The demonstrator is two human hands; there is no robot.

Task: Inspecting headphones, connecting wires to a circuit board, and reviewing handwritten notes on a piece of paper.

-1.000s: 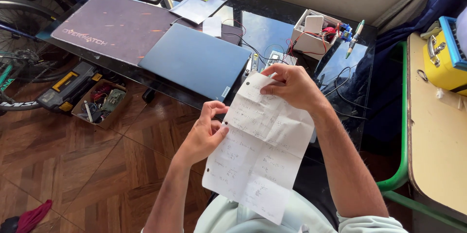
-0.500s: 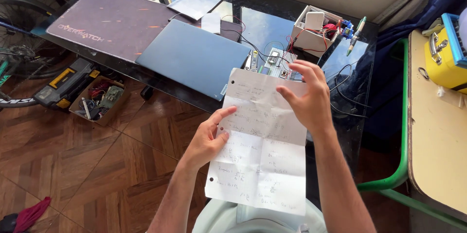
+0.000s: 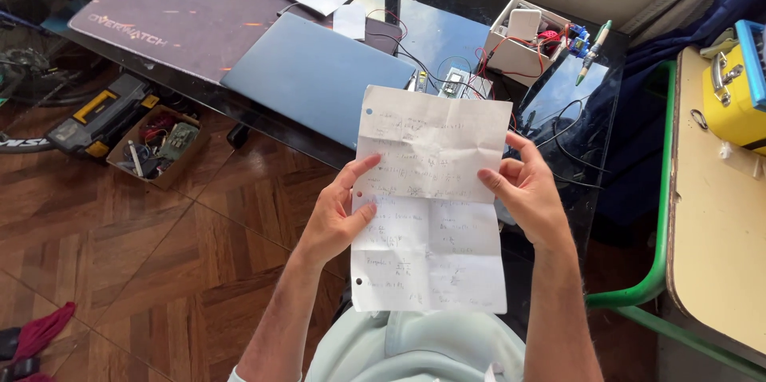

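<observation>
I see both hands holding up a creased white sheet of paper [image 3: 431, 198], unfolded and upright in front of me, above the near edge of the dark glass tabletop [image 3: 447, 31]. My left hand [image 3: 339, 218] grips the sheet's left edge, thumb laid across the front and fingers curled behind; my right hand [image 3: 527, 190] pinches the right edge at about the same height, thumb on the front. The paper has punch holes down its left side and faint handwriting I cannot read. Behind it on the tabletop lies a closed blue-grey laptop [image 3: 315, 75], with a large purple mat [image 3: 175, 19] to its left. Further back, right of the laptop, stands a small white box [image 3: 523, 43] with red wires and small parts, and a green-tipped pen [image 3: 592, 51] just beside it. On the wooden floor [image 3: 120, 254] at the left sit a black and yellow tool case [image 3: 100, 114] and a cardboard tray of odds and ends [image 3: 159, 146]. At the far right, a yellow box [image 3: 734, 95] rests on a cream desk with a green frame [image 3: 718, 222].
</observation>
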